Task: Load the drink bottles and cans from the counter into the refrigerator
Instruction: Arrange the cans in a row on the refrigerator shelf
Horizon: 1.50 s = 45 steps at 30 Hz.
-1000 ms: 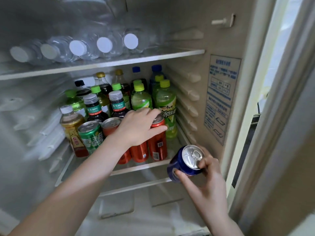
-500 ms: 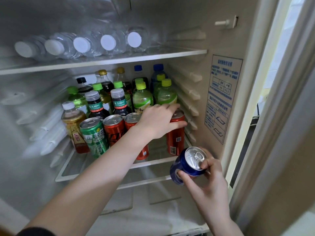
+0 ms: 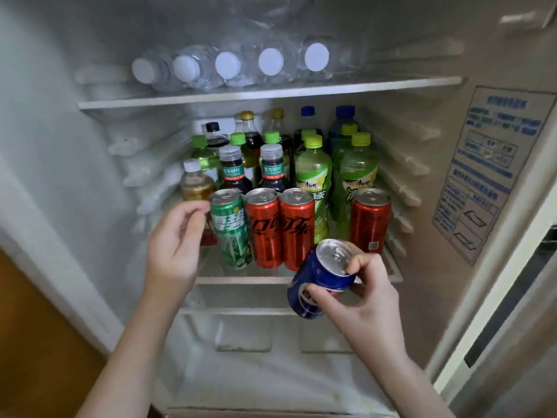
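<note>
Shelf (image 3: pixel 232 279) — left grip (image 3: pixel 174 245) released red can (image 3: pixel 370 220).

The blue can (image 3: pixel 316 277) is glossy metal with a bare silvery lid (image 3: pixel 330 251). Right of the green can (image 3: pixel 231 233), red cans (image 3: pixel 265 233) gleam alike; water bottles (image 3: pixel 227 66) above it are clear plastic.

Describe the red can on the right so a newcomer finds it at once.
In the fridge, find the middle shelf packed with bottles and follow its front edge rightward. It is the red can at the far right, nearest the side wall. Unlike the two red cans side by side beside the green can, it stands alone across a gap.
</note>
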### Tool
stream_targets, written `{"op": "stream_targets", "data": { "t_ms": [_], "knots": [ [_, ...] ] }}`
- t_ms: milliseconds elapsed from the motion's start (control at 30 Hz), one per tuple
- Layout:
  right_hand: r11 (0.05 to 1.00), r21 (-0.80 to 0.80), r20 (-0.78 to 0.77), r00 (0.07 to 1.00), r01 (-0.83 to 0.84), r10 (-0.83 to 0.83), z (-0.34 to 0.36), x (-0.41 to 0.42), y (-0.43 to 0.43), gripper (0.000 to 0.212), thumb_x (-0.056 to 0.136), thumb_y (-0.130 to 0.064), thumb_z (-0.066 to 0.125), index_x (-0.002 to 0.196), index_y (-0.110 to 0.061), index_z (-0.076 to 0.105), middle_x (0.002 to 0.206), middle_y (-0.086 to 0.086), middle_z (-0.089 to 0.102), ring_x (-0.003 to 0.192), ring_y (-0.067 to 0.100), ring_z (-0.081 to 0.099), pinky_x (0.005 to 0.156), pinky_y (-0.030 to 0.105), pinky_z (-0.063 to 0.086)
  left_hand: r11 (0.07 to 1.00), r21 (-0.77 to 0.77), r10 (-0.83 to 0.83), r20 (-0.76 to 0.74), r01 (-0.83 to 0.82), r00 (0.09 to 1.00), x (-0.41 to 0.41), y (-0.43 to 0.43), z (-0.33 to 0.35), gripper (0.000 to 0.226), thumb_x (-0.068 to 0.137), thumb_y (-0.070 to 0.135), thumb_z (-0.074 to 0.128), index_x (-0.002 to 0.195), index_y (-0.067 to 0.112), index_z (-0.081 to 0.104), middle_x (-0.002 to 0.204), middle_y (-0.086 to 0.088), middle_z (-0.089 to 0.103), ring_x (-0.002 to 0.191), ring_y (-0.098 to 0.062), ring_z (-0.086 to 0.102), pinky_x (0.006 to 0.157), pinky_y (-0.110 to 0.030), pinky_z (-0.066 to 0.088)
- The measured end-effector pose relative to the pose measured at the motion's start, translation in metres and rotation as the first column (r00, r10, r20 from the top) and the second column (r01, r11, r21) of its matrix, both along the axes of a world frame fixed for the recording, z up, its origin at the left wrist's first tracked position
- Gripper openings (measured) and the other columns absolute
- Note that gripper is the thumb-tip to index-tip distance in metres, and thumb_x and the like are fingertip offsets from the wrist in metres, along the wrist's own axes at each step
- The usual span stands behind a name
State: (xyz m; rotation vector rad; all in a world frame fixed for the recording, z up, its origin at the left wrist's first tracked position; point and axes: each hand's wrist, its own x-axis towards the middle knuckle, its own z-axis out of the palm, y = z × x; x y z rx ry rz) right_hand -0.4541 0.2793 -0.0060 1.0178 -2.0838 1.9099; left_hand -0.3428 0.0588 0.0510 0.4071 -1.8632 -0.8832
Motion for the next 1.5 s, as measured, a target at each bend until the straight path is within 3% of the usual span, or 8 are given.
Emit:
{"op": "stream_targets", "data": {
  "t_ms": [167, 333, 433, 567, 833, 1133, 1267, 1500],
  "knots": [
    [0.984, 0.038, -0.052, 0.983, -0.173, 0.175, 0.021, 0.013, -0.051, 0.048, 0.057, -0.036, 0.08, 0.083, -0.034, 0.04, 0.098, -0.023, 0.06, 0.086, 0.004, 0.062, 0.068, 0.022, 0.051, 0.968, 0.17, 0.18, 0.05, -0.186, 0.982, 0.061, 0.002, -0.056, 0.018, 0.094, 0.03, 0.047, 0.098, 0.04, 0.061, 0.098, 0.024, 0.065, 0.096, 0.001, 0.06, 0.08, -0.021, 0.045],
    [0.96, 0.092, -0.096, 0.957, -0.266, 0.274, 0.038, 0.033, -0.107, 0.048, 0.056, -0.041, 0.076, 0.083, -0.034, 0.037, 0.089, -0.02, 0.062, 0.081, 0.001, 0.06, 0.066, 0.028, 0.052, 0.919, 0.267, 0.252, 0.166, -0.289, 0.953, 0.093, 0.005, -0.082, 0.02, 0.097, 0.016, 0.05, 0.103, 0.03, 0.063, 0.098, 0.019, 0.065, 0.094, 0.015, 0.056, 0.072, 0.002, 0.038],
    [0.966, 0.121, -0.16, 0.956, -0.23, 0.247, 0.04, 0.048, -0.14, 0.047, 0.058, -0.044, 0.075, 0.081, -0.039, 0.034, 0.083, -0.023, 0.057, 0.078, -0.001, 0.056, 0.06, 0.015, 0.044, 0.912, 0.286, 0.241, 0.205, -0.294, 0.949, 0.104, 0.008, -0.085, 0.018, 0.096, 0.018, 0.051, 0.106, 0.027, 0.062, 0.101, 0.019, 0.064, 0.097, 0.013, 0.055, 0.074, 0.002, 0.038],
    [0.973, 0.177, -0.251, 0.949, -0.148, 0.19, 0.033, 0.061, -0.176, 0.05, 0.065, -0.041, 0.077, 0.085, -0.032, 0.032, 0.088, -0.014, 0.056, 0.08, 0.011, 0.057, 0.062, 0.028, 0.041, 0.902, 0.327, 0.207, 0.247, -0.282, 0.947, 0.114, 0.01, -0.09, 0.017, 0.097, 0.023, 0.05, 0.107, 0.031, 0.061, 0.102, 0.024, 0.063, 0.099, 0.012, 0.055, 0.076, 0.002, 0.038],
    [0.951, 0.291, -0.29, 0.938, -0.104, 0.191, 0.025, 0.05, -0.223, 0.046, 0.073, -0.035, 0.074, 0.086, -0.027, 0.031, 0.085, -0.007, 0.052, 0.072, 0.017, 0.05, 0.057, 0.029, 0.033, 0.885, 0.398, 0.14, 0.272, -0.243, 0.952, 0.121, 0.001, -0.097, 0.014, 0.095, 0.03, 0.051, 0.103, 0.038, 0.06, 0.101, 0.028, 0.063, 0.097, 0.009, 0.057, 0.076, -0.001, 0.04],
    [0.921, 0.39, -0.307, 0.942, -0.008, 0.138, 0.026, 0.049, -0.243, 0.042, 0.079, -0.034, 0.07, 0.096, -0.02, 0.035, 0.105, 0.003, 0.05, 0.087, 0.024, 0.053, 0.064, 0.03, 0.034, 0.874, 0.428, 0.154, 0.204, -0.229, 0.967, 0.125, -0.012, -0.103, 0.019, 0.095, 0.02, 0.052, 0.094, 0.034, 0.064, 0.088, 0.017, 0.071, 0.086, 0.002, 0.065, 0.073, -0.006, 0.046],
    [0.9, 0.433, -0.382, 0.914, 0.043, 0.14, 0.028, 0.056, -0.237, 0.047, 0.081, -0.032, 0.07, 0.112, -0.008, 0.044, 0.145, 0.01, 0.034, 0.125, 0.028, 0.043, 0.08, 0.036, 0.046, 0.884, 0.41, 0.147, 0.209, -0.223, 0.967, 0.125, -0.011, -0.104, 0.021, 0.095, 0.018, 0.051, 0.094, 0.036, 0.062, 0.087, 0.019, 0.07, 0.087, 0.003, 0.065, 0.073, -0.006, 0.046],
    [0.997, 0.082, -0.478, 0.878, 0.015, 0.026, 0.033, 0.054, -0.176, 0.023, 0.08, -0.011, 0.066, 0.099, -0.002, 0.058, 0.125, 0.015, 0.056, 0.12, 0.024, 0.049, 0.099, 0.026, 0.036, 0.904, 0.351, 0.167, 0.237, -0.245, 0.957, 0.124, -0.004, -0.104, 0.016, 0.093, 0.024, 0.055, 0.096, 0.039, 0.062, 0.093, 0.025, 0.067, 0.093, 0.004, 0.062, 0.079, -0.014, 0.046]
  ]
}}
